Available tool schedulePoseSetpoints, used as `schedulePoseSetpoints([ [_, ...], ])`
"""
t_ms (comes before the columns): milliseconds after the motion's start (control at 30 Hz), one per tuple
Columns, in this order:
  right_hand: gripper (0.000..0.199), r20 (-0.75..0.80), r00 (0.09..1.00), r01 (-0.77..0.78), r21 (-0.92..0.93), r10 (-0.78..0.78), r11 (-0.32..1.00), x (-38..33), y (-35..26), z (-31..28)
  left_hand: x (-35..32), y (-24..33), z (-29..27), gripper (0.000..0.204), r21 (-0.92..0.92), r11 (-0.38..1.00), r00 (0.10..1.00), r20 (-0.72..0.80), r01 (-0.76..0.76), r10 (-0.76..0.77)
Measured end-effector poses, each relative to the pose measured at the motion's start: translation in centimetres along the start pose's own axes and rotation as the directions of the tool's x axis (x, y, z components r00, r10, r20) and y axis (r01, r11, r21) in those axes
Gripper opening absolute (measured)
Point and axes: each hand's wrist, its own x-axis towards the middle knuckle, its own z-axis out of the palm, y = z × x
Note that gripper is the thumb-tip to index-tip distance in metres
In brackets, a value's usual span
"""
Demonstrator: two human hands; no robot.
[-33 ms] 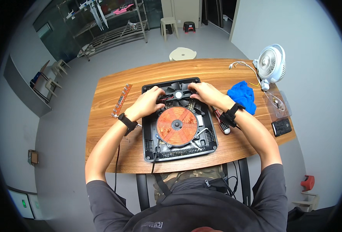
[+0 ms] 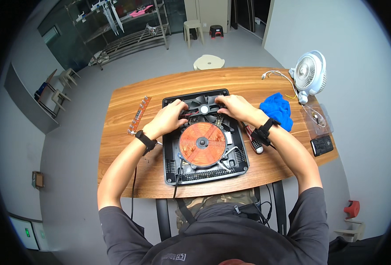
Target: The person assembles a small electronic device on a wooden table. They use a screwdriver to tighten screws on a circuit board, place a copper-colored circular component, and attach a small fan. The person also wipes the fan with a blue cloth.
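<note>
Our left hand (image 2: pixel 171 115) and right hand (image 2: pixel 237 107) curl beside the black cooling fan (image 2: pixel 204 108) in an opened induction cooktop (image 2: pixel 208 175), grip unclear; we judge it light, stiff, blades (image 2: pixel 200 99) fragile, best held by its frame (image 2: pixel 213 107).

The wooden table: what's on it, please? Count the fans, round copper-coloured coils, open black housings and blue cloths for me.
Fans: 2 (black fan between the hands, white fan at the right)
Coils: 1 (copper-coloured coil)
Housings: 1 (open black housing)
Cloths: 1 (blue cloth)
Total: 5
</note>
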Motion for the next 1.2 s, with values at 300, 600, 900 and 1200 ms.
schedulePoseSetpoints([
  [300,0.037,-0.023,0.999,0.022,-0.012,-0.022,1.000,-1.6,0.1,0.0,-0.3,-0.3,0.6,0.020,0.059,0.998,1.000,0.002,0.001,-0.001],
  [600,0.036,-0.078,0.994,0.078,0.039,-0.075,0.996,-1.9,1.0,0.9,-0.5,0.7,0.6,0.020,0.085,0.996,0.999,0.022,0.038,-0.040],
  [900,0.036,-0.020,1.000,0.006,0.149,-0.003,0.989,-1.3,1.7,1.1,-0.3,0.9,1.6,0.032,0.151,0.989,0.999,-0.037,-0.009,0.015],
  [1200,0.039,0.028,1.000,-0.005,0.114,0.002,0.994,-0.8,2.6,1.5,0.3,0.5,1.4,0.032,0.066,0.995,0.997,0.003,0.072,-0.072],
])
